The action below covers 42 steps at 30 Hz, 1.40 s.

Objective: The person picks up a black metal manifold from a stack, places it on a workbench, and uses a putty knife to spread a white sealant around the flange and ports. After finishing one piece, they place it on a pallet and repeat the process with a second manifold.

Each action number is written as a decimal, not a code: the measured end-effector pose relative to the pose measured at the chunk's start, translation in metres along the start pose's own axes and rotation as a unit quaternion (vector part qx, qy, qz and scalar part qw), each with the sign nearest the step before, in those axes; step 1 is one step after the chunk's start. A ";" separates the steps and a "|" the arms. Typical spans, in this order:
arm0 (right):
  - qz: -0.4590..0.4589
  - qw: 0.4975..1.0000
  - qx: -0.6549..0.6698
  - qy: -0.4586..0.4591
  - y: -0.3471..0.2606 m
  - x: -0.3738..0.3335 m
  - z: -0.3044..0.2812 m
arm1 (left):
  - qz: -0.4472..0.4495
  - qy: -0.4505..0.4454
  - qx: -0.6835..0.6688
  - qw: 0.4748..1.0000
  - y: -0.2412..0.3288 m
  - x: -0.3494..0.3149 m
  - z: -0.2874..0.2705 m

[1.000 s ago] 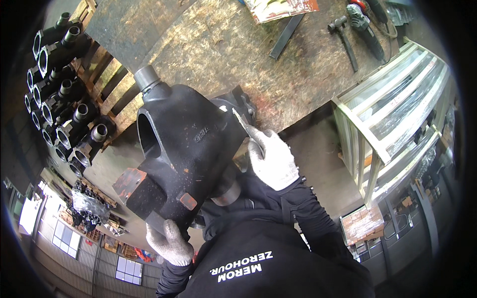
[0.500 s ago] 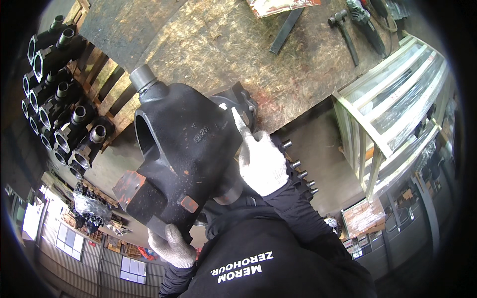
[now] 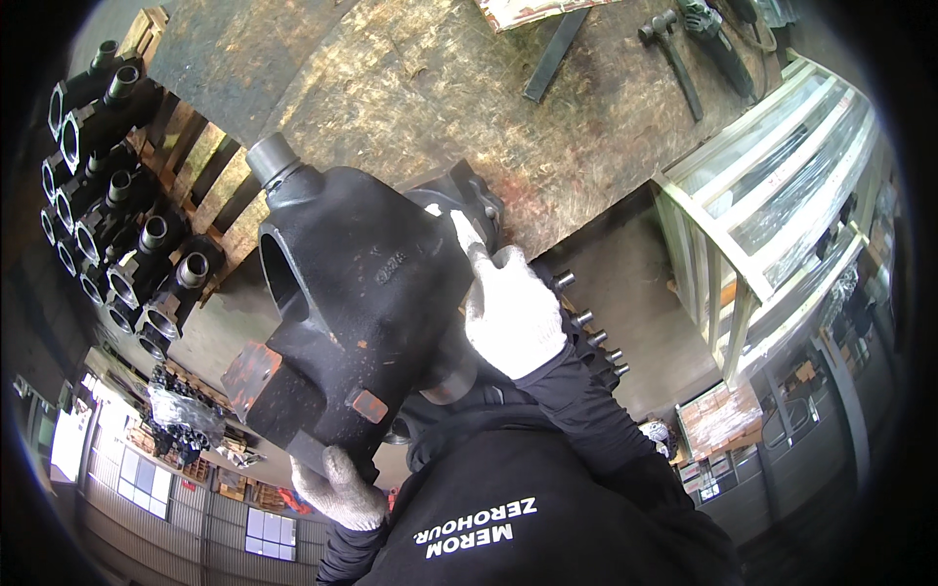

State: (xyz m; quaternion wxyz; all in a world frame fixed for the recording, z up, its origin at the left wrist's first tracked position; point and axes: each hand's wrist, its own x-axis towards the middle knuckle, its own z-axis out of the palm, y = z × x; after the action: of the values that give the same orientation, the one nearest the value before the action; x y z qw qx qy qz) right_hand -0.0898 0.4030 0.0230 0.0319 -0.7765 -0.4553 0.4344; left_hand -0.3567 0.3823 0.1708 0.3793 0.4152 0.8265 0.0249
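Note:
A large black cast-metal housing (image 3: 362, 264) lies tilted in front of me, over the near edge of the workbench. It has a bare steel tube end (image 3: 274, 161), a big oval opening on its left side, and square lugs with rusty orange faces. My left hand (image 3: 337, 486), in a white knit glove, is closed round its lower end close to my body. My right hand (image 3: 513, 317), gloved the same way, grips its far right end, with fingers reaching over the flange. Part of each hand's fingers is hidden by the casting.
On the wooden workbench (image 3: 391, 88) lie a flat dark bar (image 3: 556, 55), a hammer (image 3: 674, 63) and an angle grinder (image 3: 718, 49). Similar black castings (image 3: 122, 195) are stacked on pallets at the left. A plastic-wrapped wooden crate (image 3: 767, 215) stands at the right.
My view has shifted slightly, so the bench tools sit a little higher and further left. Both hands keep their places on the casting, which has barely moved.

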 end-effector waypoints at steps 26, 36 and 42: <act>0.018 1.000 0.014 -0.015 -0.001 -0.001 -0.004 | -0.015 0.040 -0.081 0.996 0.039 0.002 0.011; 0.027 0.997 0.066 -0.008 -0.005 -0.011 -0.010 | -0.010 0.018 -0.067 0.998 0.029 0.002 0.007; 0.028 0.998 0.049 0.001 -0.004 -0.010 -0.004 | 0.001 -0.014 -0.049 0.999 0.016 0.000 -0.007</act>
State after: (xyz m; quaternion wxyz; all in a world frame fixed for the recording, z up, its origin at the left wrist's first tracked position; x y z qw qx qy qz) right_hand -0.0915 0.3994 0.0338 0.0585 -0.7870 -0.4112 0.4562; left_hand -0.3504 0.3949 0.1810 0.4108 0.3976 0.8183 0.0595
